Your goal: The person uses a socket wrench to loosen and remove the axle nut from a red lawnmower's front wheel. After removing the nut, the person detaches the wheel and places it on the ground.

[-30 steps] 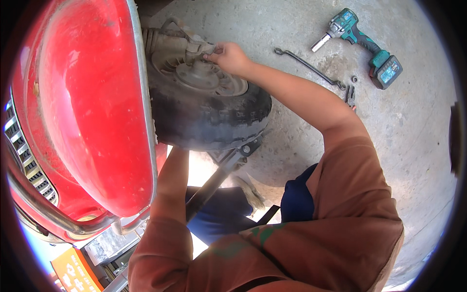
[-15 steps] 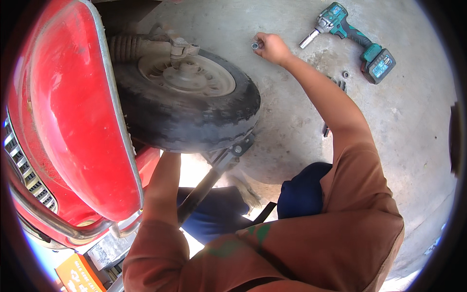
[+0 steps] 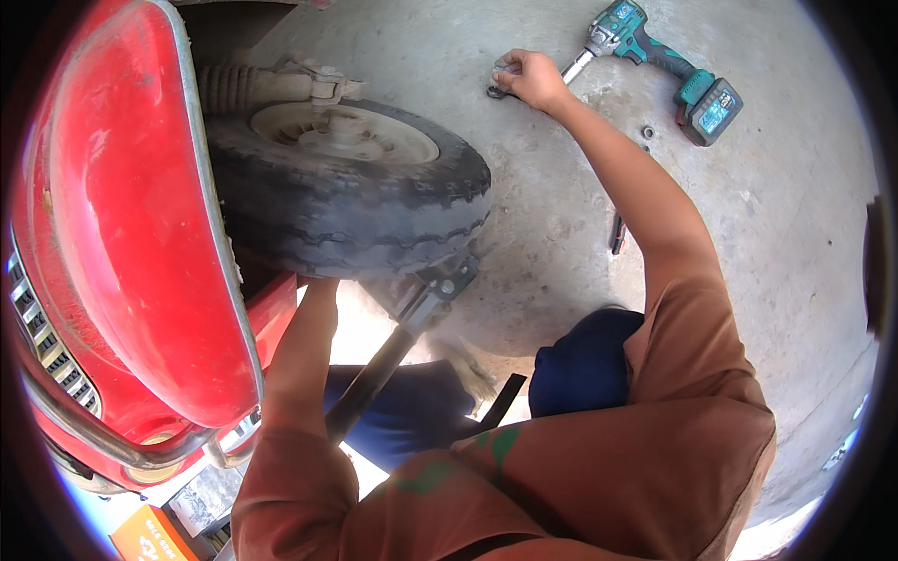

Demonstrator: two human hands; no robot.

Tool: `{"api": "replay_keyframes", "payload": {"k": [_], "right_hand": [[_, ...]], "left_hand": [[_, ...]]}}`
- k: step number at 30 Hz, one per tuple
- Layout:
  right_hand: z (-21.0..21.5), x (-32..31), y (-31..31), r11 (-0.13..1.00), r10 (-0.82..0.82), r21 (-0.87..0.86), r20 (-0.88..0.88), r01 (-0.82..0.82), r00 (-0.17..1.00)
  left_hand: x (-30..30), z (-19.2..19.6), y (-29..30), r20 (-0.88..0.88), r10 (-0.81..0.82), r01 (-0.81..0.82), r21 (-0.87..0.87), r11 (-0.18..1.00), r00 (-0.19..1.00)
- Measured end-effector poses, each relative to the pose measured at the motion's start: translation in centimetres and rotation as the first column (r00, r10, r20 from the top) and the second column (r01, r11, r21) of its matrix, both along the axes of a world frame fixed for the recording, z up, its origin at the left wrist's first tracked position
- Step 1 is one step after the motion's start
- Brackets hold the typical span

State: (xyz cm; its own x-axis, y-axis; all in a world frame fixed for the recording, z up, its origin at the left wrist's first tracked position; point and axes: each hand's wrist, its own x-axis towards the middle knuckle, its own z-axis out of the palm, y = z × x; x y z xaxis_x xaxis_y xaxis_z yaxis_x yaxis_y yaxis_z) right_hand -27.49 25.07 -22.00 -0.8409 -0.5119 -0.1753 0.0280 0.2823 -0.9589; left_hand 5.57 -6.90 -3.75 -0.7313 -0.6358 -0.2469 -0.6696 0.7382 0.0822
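Impact driver (image 3: pixel 669 61), loose nut (image 3: pixel 647 133), tyre (image 3: pixel 360 201) surround your right hand (image 3: pixel 531 77), fingers pinched on a small dark wrench (image 3: pixel 496 91) on the concrete floor (image 3: pixel 776 215). Left hand hidden; grip untellable.

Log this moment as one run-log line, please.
right hand: on small metal part on concrete floor | left hand: hidden under tyre | impact driver: lying idle

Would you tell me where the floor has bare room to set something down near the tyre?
The concrete floor between the tyre and the right forearm is bare. Beyond the drill, toward the right rim, is a wider free patch. It is crowded around the right hand, which rests on a small metal part beside the drill, with a nut and a dark tool nearby.
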Motion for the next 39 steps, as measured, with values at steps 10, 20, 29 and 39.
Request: {"api": "replay_keyframes", "payload": {"k": [10,20,29,39], "right_hand": [[-1.8,-3.7,-0.7,0.885,0.067,0.464,-0.227,0.047,0.972],[13.8,4.5,1.1,0.893,0.192,-0.417,0.021,-0.166,0.981],[24.0,12.0,2.6,0.943,0.029,-0.245,-0.615,-0.226,0.788],[22.1,6.7,2.4,0.89,-0.064,-0.393,-0.608,-0.231,0.791]], "left_hand": [[-1.0,-0.4,0.0,-0.018,-0.04,0.039,-0.017,0.999,0.999],[0.9,-0.1,-0.8,0.02,-0.217,0.218,-0.057,0.974,0.976],[0.2,1.6,2.8,-0.15,-0.407,0.392,-0.12,0.912,0.901],[-3.4,2.0,5.6,-0.262,-0.152,0.177,0.075,0.981,0.953]]}}
